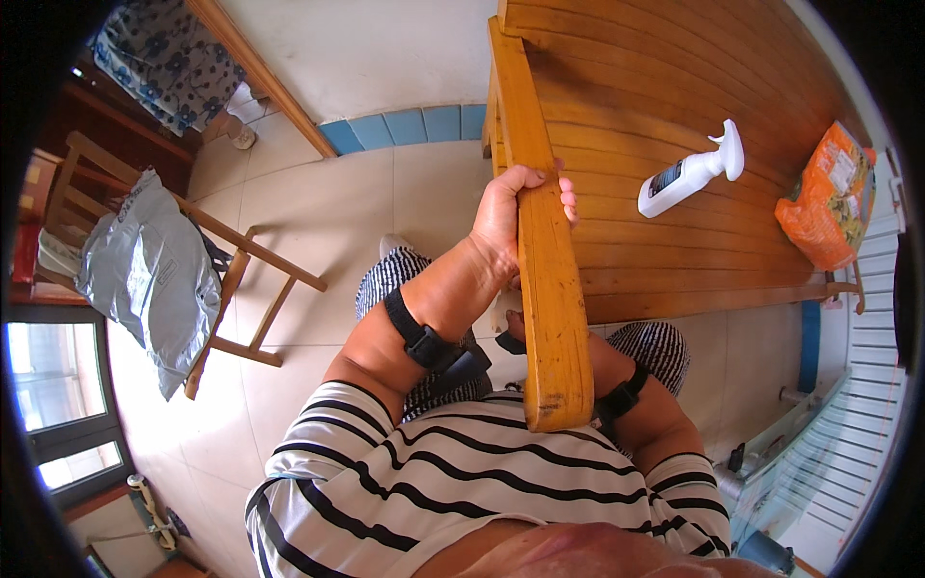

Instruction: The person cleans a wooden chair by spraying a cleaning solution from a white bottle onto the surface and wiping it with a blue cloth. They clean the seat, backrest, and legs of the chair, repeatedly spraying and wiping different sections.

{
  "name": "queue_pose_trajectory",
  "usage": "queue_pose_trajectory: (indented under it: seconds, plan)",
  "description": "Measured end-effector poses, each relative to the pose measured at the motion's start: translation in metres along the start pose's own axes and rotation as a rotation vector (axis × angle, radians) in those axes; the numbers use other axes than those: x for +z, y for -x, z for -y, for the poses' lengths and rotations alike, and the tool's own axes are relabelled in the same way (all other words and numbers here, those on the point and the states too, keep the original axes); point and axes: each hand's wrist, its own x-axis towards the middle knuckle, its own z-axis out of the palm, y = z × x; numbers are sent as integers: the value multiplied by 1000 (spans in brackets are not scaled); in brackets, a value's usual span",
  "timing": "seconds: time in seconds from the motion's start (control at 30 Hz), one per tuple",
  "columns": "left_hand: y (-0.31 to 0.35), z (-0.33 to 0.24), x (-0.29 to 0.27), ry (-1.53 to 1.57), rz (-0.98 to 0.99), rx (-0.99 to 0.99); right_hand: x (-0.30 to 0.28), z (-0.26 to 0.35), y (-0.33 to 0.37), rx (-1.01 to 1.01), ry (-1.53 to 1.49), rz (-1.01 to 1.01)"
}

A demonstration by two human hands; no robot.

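Observation:
My left hand [508, 207] is wrapped round the armrest [551, 279] of a yellow-brown wooden bench [674, 260], thumb on the near side and fingertips over the far edge. My right forearm [621, 376] passes beneath the same armrest. Only a small part of my right hand [514, 323] shows past the armrest's left edge, and its fingers are hidden. A white spray bottle [674, 185] lies on its side on the bench's slats, right of my left hand. Farther right, an orange plastic package [827, 202] rests at the bench's end.
On the left, a silver plastic bag [149, 279] hangs over a wooden folding chair [255, 313]. Pale floor tiles [299, 207] run up to a white wall with a blue tile skirting [405, 126]. A glass tank [790, 462] stands at the lower right. Another person's foot [241, 135] shows at the upper left.

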Motion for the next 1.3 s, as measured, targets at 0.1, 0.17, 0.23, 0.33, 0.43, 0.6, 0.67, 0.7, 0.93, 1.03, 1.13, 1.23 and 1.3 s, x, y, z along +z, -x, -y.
queue_pose_trajectory:
  seconds: [0.1,0.17,0.23,0.33,0.43,0.6,0.67,0.7,0.93,1.03,1.13,1.23,1.3]
  plan:
    - [4,-6,-1,15,0,-13,3,7,-1,31,4,16]
    - [8,-10,-1,10,-7,-15,7,12,-3,60,-32,19]
    - [14,-14,-1,4,-17,-12,11,8,-4,119,-45,76]
    - [23,-26,-6,-22,-12,-6,27,2,-9,94,94,154]
    - [33,-41,-11,10,-1,-30,41,13,-17,30,116,145]
    - [52,-63,-15,-2,-14,-21,80,8,-17,171,-50,54]
    - [60,-73,-17,-8,-2,-17,97,1,-19,413,-355,81]
    - [65,-78,-22,-12,0,-9,103,7,-24,490,-442,101]
    - [98,-115,-36,22,3,-33,123,65,-47,376,-307,209]
    - [109,-129,-43,31,23,-26,131,94,-60,285,-41,205]
    - [119,-138,-44,-19,12,-8,144,94,-64,310,-88,222]
    - [130,-148,-48,-46,17,-5,156,96,-65,215,6,239]
    - [136,-155,-52,-29,23,-13,170,95,-69,124,150,234]
